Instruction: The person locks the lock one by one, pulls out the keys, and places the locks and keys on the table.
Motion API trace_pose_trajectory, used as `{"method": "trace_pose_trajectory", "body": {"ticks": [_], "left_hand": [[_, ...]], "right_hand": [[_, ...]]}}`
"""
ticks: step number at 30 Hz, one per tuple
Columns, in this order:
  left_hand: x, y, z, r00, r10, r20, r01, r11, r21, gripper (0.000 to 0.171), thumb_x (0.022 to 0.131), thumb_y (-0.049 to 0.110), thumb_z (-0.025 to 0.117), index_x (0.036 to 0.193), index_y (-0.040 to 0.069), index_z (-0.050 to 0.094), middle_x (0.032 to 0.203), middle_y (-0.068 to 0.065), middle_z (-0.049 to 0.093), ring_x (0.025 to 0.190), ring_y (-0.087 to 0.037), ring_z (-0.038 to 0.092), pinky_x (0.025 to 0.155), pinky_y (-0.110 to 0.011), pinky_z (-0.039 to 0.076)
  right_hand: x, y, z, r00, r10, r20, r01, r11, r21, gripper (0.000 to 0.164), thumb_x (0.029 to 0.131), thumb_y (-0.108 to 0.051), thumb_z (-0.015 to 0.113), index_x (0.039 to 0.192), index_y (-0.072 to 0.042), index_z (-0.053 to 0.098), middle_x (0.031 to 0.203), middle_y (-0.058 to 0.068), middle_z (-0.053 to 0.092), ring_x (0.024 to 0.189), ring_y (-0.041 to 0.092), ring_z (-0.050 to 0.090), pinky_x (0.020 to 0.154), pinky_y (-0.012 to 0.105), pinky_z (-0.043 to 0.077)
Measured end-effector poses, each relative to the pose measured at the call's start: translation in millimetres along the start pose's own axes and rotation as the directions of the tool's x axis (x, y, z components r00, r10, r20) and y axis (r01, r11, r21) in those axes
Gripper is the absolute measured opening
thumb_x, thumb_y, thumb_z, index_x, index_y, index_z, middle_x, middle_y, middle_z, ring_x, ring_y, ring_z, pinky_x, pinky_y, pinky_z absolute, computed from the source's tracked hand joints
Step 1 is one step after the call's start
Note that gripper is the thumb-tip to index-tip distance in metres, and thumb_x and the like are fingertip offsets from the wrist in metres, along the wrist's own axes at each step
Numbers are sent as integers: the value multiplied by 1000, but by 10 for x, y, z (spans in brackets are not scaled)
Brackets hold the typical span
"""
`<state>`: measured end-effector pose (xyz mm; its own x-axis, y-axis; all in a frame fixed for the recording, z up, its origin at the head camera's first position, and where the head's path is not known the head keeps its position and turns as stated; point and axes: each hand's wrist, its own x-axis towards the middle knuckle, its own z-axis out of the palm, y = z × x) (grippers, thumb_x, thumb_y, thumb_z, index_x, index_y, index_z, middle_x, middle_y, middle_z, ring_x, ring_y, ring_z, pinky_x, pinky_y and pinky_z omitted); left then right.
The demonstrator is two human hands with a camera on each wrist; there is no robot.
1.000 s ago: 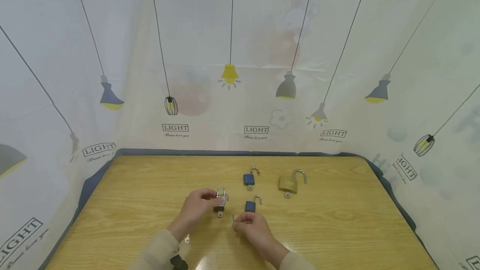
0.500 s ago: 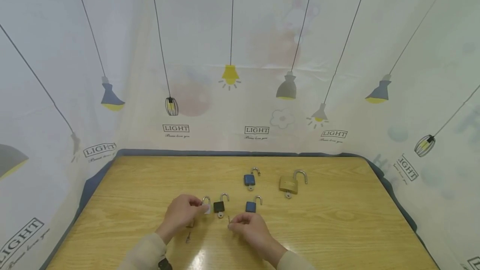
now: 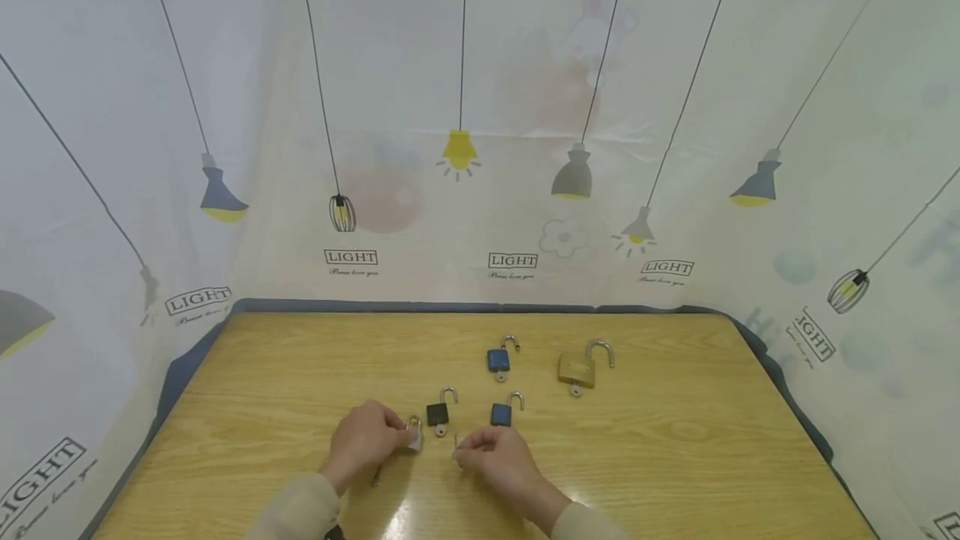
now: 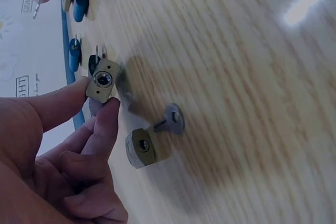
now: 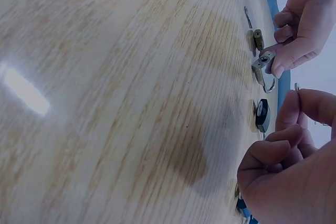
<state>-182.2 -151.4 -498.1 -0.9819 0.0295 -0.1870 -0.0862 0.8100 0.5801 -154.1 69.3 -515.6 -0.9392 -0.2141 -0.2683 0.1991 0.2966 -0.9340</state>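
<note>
On the padlock [image 3: 416, 441] in the left hand [image 3: 367, 440], only wrist views reveal a keyhole [image 4: 103, 79].

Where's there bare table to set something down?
The table is bare right of the big gold padlock and left of the left hand. It's crowded from the left hand's silver padlock past the black padlock to the right hand.
</note>
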Motion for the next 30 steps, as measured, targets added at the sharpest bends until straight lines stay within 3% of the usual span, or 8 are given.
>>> {"method": "trace_pose_trajectory", "body": {"ticks": [11,20,30], "left_hand": [[49,-32,69,999,-36,-35,38,998,47,24,73,40,79,76,17,71,84,1,69,70,-14,56,60,-33,45],[36,-13,52,998,-36,-46,40,996,82,25,72,40,79,79,17,72,85,-1,70,70,-16,57,59,-33,44],[49,2,81,999,-26,-43,31,993,111,24,74,38,79,79,16,72,83,-1,70,65,-14,55,55,-31,44]], "right_hand": [[0,14,14,1000,-11,1,11,1000,5,13,81,-16,73,87,-6,67,85,2,65,77,16,55,68,31,43],[10,27,64,997,-70,-10,69,991,-116,10,77,-15,75,81,-10,67,79,0,64,73,16,57,66,33,47],[25,6,184,992,-124,33,127,978,-167,9,77,-15,75,78,-9,68,72,-2,66,68,15,58,64,32,47]]}}
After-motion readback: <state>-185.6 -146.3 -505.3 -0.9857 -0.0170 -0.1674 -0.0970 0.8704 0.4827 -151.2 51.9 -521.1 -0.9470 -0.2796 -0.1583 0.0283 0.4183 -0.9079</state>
